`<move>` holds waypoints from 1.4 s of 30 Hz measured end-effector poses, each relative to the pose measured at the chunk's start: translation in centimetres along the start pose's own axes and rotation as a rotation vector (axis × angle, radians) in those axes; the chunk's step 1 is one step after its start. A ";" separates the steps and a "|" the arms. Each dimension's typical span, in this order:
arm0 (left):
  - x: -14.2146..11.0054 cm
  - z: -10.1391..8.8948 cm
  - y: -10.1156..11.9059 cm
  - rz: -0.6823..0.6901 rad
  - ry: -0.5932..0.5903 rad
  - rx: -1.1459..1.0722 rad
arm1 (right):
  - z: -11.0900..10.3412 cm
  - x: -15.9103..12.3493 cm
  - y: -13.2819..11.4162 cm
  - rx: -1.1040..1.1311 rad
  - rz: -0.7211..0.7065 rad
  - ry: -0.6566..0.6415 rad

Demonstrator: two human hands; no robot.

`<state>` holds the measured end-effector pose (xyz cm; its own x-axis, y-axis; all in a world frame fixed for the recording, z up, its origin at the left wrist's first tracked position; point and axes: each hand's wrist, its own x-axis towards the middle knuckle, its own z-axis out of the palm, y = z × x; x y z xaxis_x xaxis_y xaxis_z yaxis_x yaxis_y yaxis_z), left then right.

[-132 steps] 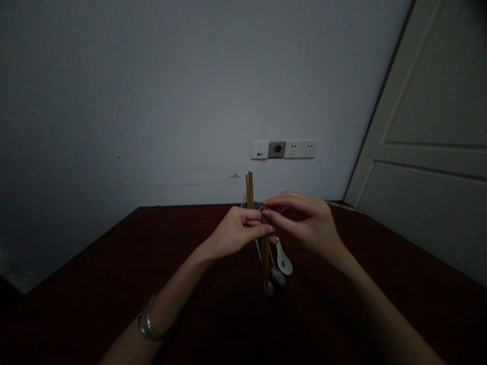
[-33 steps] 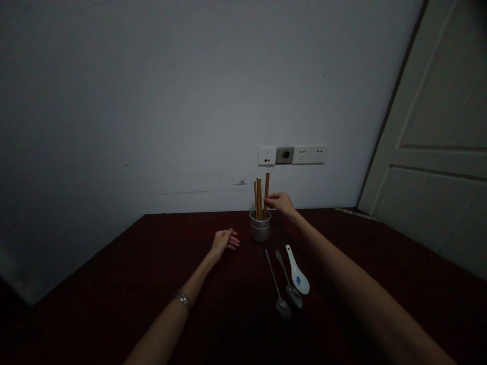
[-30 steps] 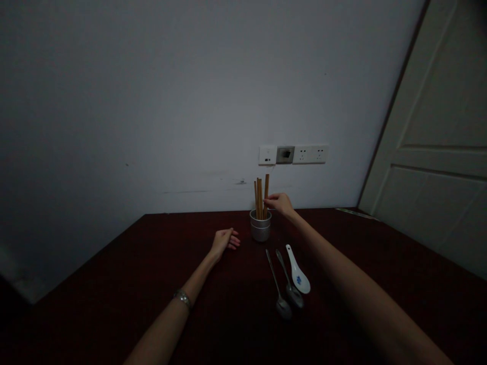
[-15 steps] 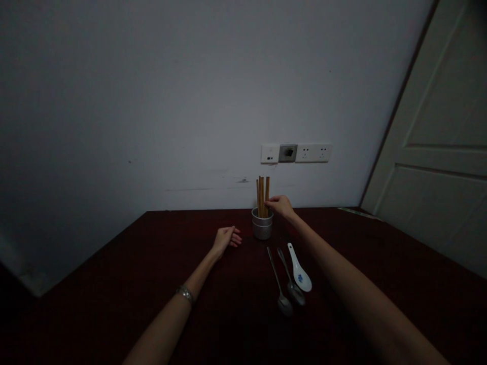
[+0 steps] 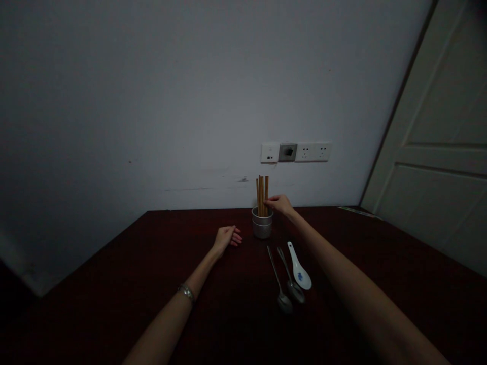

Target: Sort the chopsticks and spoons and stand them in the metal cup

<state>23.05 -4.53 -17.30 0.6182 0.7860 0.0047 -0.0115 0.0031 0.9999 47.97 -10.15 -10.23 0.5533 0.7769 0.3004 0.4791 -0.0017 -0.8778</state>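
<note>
Cup (image 5: 262,231): my landmark, upright on the desk (image 5: 182,238); other chopsticks (image 5: 261,188) inside.
Right hand (image 5: 280,204): fingers pinching held chopsticks (image 5: 267,185) above the cup's right side.
Change: a second ago these stood higher, farther apart; now level, so I judge them nearly seated.
Left hand (image 5: 225,238): left of cup, fingers loosely curled.

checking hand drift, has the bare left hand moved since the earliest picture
Yes, leftward: the bare left hand was below the leftmost white rectangular wall plate and now shows to its left.
</note>
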 end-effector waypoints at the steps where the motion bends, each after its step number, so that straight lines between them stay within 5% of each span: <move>1: 0.0 0.0 0.0 -0.001 0.000 0.001 | 0.0 0.0 0.0 0.006 0.004 -0.006; 30: -0.2 0.0 0.0 0.024 -0.012 0.002 | -0.1 -1.0 1.0 0.046 0.016 -0.160; 42: -0.3 0.0 0.2 0.013 -0.013 0.010 | -3.3 -2.6 1.5 0.124 0.117 -0.128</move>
<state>22.87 -4.83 -17.11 0.6284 0.7777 0.0180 -0.0123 -0.0132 0.9998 49.50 -14.22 -11.09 0.5056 0.8495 0.1510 0.3247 -0.0252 -0.9455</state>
